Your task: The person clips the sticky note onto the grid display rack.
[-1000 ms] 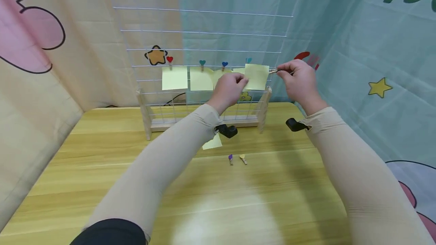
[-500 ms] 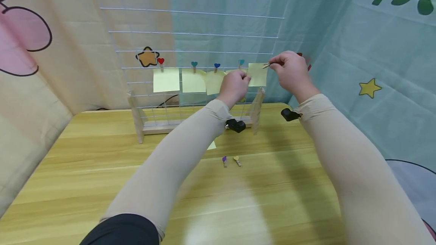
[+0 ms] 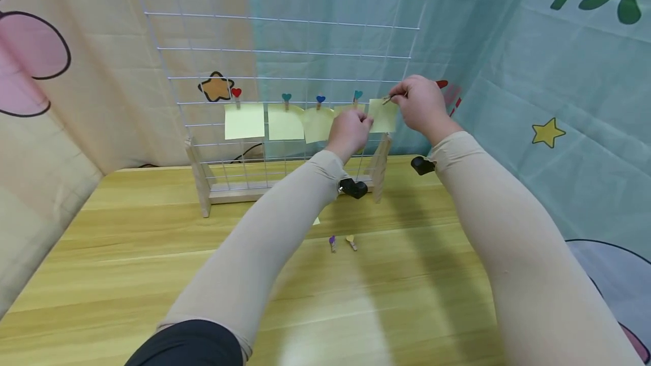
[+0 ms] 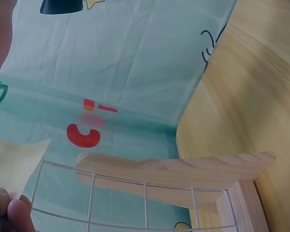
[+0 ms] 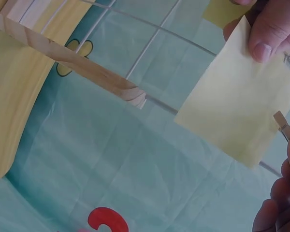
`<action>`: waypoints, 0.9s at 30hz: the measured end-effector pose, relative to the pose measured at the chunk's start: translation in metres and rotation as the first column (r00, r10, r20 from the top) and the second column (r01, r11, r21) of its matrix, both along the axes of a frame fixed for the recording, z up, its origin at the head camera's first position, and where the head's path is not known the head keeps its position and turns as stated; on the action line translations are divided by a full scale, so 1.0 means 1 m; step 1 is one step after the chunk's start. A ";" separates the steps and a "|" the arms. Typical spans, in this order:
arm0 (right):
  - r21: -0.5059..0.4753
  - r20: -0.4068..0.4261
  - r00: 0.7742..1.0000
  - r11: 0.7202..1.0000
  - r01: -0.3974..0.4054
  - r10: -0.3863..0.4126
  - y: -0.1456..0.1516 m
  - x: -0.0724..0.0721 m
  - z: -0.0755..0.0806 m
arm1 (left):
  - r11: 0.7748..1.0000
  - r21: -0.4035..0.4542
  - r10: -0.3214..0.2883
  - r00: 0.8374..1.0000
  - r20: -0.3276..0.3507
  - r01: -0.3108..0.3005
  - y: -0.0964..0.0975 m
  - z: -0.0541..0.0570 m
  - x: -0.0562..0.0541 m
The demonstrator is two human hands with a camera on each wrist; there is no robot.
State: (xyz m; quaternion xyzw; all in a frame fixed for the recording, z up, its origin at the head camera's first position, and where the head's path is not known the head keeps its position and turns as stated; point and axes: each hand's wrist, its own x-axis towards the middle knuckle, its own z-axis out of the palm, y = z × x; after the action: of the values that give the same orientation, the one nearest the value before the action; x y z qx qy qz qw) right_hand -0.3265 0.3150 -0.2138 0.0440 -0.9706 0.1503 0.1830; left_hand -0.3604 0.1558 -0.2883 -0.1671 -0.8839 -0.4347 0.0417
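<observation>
My left hand (image 3: 350, 132) pinches a pale yellow sticky note (image 5: 232, 96) by its edge, against the right end of the white wire grid (image 3: 290, 49). In the right wrist view, my left thumb lies on the note's face. My right hand (image 3: 421, 105) pinches a small wooden clothespin (image 5: 283, 124), whose tip overlaps the note near its upper edge. To the left, several yellow notes (image 3: 244, 121) hang in a row from the grid. Heart-topped clothespins hold them: a red one (image 3: 236, 95), a blue one (image 3: 320, 100) and teal ones (image 3: 287, 99).
On the wooden table (image 3: 152, 253) lie a purple-topped clothespin (image 3: 333, 243) and a yellow-topped clothespin (image 3: 352, 242). A corner of another note (image 3: 316, 221) shows beside my left sleeve. Wooden feet (image 3: 199, 179) support the grid. Printed curtains (image 3: 508, 72) stand behind and at the sides.
My right hand has moved left, bringing the clothespin from beside the note to over its upper edge. The left hand still pinches the note. The head view has shifted slightly.
</observation>
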 end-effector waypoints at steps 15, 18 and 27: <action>0.034 0.108 0.994 0.999 0.021 -0.025 -0.005 -0.007 0.001 | 1.000 0.001 -0.003 1.000 0.023 0.003 0.003 -0.009 -0.005; 0.041 0.120 0.992 0.999 0.022 -0.027 -0.006 -0.008 0.001 | 1.000 0.008 -0.001 1.000 0.029 0.001 0.004 -0.010 -0.005; 0.048 0.127 0.992 0.999 0.010 -0.016 -0.009 -0.011 0.001 | 1.000 0.006 0.011 1.000 0.008 -0.011 0.005 -0.012 -0.002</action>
State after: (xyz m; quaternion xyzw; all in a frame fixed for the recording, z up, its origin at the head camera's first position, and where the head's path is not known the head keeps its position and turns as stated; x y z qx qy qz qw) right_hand -0.3373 0.3056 -0.2132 0.0322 -0.9838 0.1285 0.1204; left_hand -0.3623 0.1604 -0.3001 -0.1604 -0.8836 -0.4379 0.0411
